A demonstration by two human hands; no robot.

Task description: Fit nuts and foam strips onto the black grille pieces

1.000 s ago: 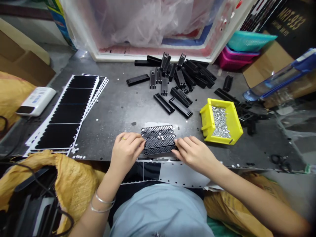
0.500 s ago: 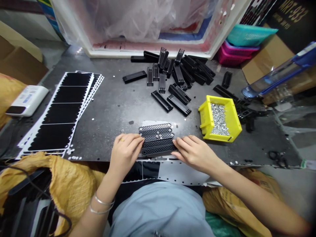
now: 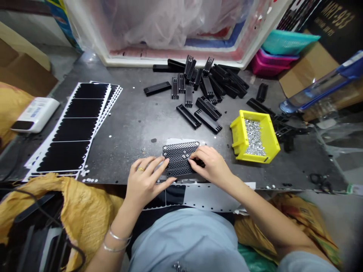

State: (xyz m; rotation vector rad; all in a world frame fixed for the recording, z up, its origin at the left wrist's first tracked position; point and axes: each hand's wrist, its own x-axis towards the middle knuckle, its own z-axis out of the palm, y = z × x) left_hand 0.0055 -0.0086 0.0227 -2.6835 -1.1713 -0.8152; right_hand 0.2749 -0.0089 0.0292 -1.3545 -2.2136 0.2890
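Note:
A row of several black bars (image 3: pixel 179 165) with a cross-hatched face lies side by side near the table's front edge. Small silver nuts (image 3: pixel 184 152) rest on them, some seated at the bar ends and some loose near the middle. My left hand (image 3: pixel 147 175) is at the left ends of the bars, fingers stretched and thumb apart, fingertips touching the edge. Over the right part of the bars, my right hand (image 3: pixel 210 164) pinches a small metal nut between thumb and forefinger; the fingers partly hide it. These bars' right ends are covered by that hand.
A yellow bin (image 3: pixel 241 151) full of small silver nuts stands to the right. Loose black bars (image 3: pixel 208 121) are heaped behind. Black die-cut sheets (image 3: pixel 76 128) lie left, near a white device (image 3: pixel 36 115). A white foam box (image 3: pixel 113 62) stands at the back.
My right hand has moved left from the bars' right ends onto their top, and its fingers now pinch. My left hand's thumb has spread away from its fingers.

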